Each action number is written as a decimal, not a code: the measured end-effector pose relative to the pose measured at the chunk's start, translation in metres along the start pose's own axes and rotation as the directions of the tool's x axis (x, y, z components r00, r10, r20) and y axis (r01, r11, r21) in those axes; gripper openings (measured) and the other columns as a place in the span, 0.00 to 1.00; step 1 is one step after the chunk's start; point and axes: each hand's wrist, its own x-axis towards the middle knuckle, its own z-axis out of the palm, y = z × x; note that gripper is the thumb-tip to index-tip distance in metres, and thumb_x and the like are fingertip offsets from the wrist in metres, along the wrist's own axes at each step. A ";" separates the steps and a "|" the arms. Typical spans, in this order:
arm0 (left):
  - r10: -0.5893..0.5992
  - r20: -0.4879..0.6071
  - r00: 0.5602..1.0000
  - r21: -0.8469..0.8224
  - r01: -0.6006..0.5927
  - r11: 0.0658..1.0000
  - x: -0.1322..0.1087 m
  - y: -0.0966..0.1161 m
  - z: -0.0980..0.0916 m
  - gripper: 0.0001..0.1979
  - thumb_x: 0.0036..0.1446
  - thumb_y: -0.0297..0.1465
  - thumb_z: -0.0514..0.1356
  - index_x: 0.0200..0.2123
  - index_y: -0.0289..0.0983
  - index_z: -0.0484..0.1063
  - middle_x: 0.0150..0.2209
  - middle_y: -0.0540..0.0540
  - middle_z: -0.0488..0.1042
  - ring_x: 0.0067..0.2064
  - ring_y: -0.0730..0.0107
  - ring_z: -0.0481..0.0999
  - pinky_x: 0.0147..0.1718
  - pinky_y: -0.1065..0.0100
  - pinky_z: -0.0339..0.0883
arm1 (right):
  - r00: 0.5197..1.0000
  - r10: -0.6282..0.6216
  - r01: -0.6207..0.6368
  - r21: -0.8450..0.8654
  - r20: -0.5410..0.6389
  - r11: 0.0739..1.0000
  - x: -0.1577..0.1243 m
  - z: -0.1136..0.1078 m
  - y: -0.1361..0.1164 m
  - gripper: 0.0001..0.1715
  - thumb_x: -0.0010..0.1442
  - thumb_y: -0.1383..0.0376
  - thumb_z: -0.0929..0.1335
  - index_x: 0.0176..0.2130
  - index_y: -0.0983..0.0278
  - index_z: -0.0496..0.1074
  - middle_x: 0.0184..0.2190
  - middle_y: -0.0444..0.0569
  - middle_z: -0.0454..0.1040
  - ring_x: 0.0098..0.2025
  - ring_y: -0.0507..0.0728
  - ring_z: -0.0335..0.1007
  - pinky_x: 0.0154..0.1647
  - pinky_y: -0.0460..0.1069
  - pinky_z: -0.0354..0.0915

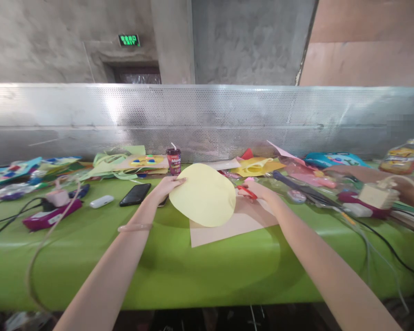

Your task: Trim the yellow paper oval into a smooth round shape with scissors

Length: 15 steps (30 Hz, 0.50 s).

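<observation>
Leftmost: purple plastic power strip (51, 217), then white rounded case (101, 201) and flat black phone (135, 194), all on smooth green table (210, 276). Left hand (171, 185): fingers clamped on left edge of thin pale-yellow roundish paper sheet (203, 195), which is over straight-edged pale-pink paper sheet (209, 233). Right hand (258, 191): fingers closed around red-handled scissors (250, 192), beside yellow sheet's right edge.

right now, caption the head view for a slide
Left hand holding a rounded pale-yellow paper sheet, right hand holding red-handled scissors beside it.
</observation>
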 end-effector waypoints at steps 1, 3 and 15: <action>0.001 0.000 1.000 -0.002 -0.001 1.000 0.000 0.000 0.000 0.17 0.43 0.36 0.65 0.35 0.31 0.73 0.34 0.40 0.76 0.28 0.63 0.76 0.25 0.68 0.71 | 1.000 -0.017 0.017 -0.024 0.005 1.000 0.001 0.000 0.001 0.12 0.47 0.71 0.61 0.16 0.64 0.55 0.10 0.42 0.58 0.13 0.48 0.52 0.17 0.45 0.50; 0.005 -0.002 1.000 -0.013 -0.005 1.000 0.001 -0.001 0.000 0.16 0.43 0.36 0.65 0.35 0.31 0.73 0.33 0.40 0.77 0.28 0.63 0.76 0.26 0.68 0.71 | 0.999 -0.052 0.052 -0.070 0.012 0.996 0.001 0.000 0.001 0.11 0.46 0.70 0.63 0.16 0.64 0.57 0.10 0.41 0.58 0.13 0.48 0.52 0.17 0.45 0.49; 0.002 -0.004 1.000 -0.029 -0.002 1.000 0.000 0.000 0.001 0.16 0.44 0.34 0.64 0.36 0.30 0.72 0.34 0.39 0.76 0.28 0.63 0.76 0.25 0.68 0.70 | 0.990 -0.122 0.112 -0.144 -0.069 0.983 0.007 0.000 0.008 0.13 0.47 0.68 0.63 0.15 0.65 0.56 0.11 0.41 0.57 0.13 0.46 0.49 0.15 0.44 0.46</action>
